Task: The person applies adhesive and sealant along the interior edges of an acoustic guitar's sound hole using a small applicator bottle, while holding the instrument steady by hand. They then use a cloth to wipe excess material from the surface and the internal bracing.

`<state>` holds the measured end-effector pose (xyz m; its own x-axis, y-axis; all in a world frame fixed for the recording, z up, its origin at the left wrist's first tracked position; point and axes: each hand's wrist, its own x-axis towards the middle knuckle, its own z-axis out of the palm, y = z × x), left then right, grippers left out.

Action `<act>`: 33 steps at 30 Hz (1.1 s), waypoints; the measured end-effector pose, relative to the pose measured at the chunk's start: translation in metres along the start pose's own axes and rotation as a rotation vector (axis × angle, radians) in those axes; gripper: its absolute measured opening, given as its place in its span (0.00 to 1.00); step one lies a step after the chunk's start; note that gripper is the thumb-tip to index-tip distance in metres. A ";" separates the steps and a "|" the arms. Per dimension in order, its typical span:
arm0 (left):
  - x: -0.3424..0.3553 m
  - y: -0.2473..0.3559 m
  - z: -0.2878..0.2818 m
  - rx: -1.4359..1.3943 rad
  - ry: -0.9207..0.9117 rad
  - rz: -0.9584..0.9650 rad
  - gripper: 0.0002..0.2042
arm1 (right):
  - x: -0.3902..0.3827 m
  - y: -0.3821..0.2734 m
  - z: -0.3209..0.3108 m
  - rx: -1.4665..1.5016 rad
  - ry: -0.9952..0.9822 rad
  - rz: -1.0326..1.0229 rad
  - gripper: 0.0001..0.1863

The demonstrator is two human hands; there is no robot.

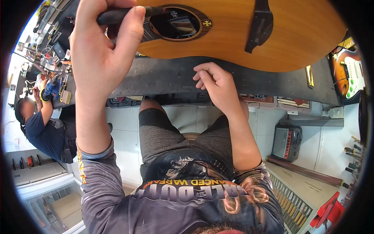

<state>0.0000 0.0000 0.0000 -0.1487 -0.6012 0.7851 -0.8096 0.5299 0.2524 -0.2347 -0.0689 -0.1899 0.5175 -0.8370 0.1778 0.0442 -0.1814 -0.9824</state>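
Note:
High on the left, my left hand (103, 50) is closed around a black-handled tool (113, 16). Its dark, slim front end reaches over the soundhole (171, 23) of an acoustic guitar (222, 35); I cannot make out the exact kind of tool. The guitar lies face up on a dark workbench (156, 76), with its dark bridge (260, 29) right of the soundhole. A small shiny rectangular panel (183, 26) shows within the opening. Over the bench's front edge hovers my right hand (216, 80), fingers loosely curled and slightly apart, with nothing visible in them.
A sunburst electric guitar (346, 74) is at the bench's right end. Tools and cables crowd the left, where another person (44, 124) works. Open drawers (259, 102) sit under the bench edge. An amplifier-like box (287, 142) stands on the floor at right.

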 end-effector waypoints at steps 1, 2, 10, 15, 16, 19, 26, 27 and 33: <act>0.000 -0.001 0.000 -0.058 0.024 0.004 0.10 | 0.000 0.000 0.001 -0.004 0.000 -0.015 0.10; 0.000 -0.002 0.001 -0.117 0.048 0.007 0.10 | -0.001 0.000 0.001 -0.009 0.001 -0.031 0.10; -0.004 0.020 0.002 0.010 -0.016 0.165 0.14 | 0.000 0.003 0.000 -0.011 0.002 -0.049 0.09; 0.019 0.041 0.004 0.147 -0.049 0.265 0.13 | -0.001 0.002 0.002 -0.013 0.015 -0.043 0.09; 0.029 0.059 0.006 0.140 -0.140 0.042 0.12 | -0.002 0.004 0.000 -0.017 0.029 -0.041 0.09; 0.023 0.066 0.012 0.228 -0.140 0.064 0.12 | -0.002 0.002 0.002 -0.019 0.028 -0.054 0.09; 0.030 0.064 0.009 0.392 -0.154 0.240 0.10 | -0.002 0.002 0.003 -0.043 0.025 -0.062 0.09; 0.031 0.065 0.011 0.363 -0.152 0.196 0.10 | -0.002 0.002 0.002 -0.044 0.025 -0.060 0.09; 0.028 0.065 0.008 0.401 -0.176 -0.005 0.10 | -0.002 0.002 0.002 -0.038 0.018 -0.059 0.09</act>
<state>-0.0609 0.0128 0.0336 -0.2111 -0.7145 0.6670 -0.9618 0.2736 -0.0113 -0.2336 -0.0662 -0.1927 0.4990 -0.8336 0.2368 0.0416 -0.2500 -0.9674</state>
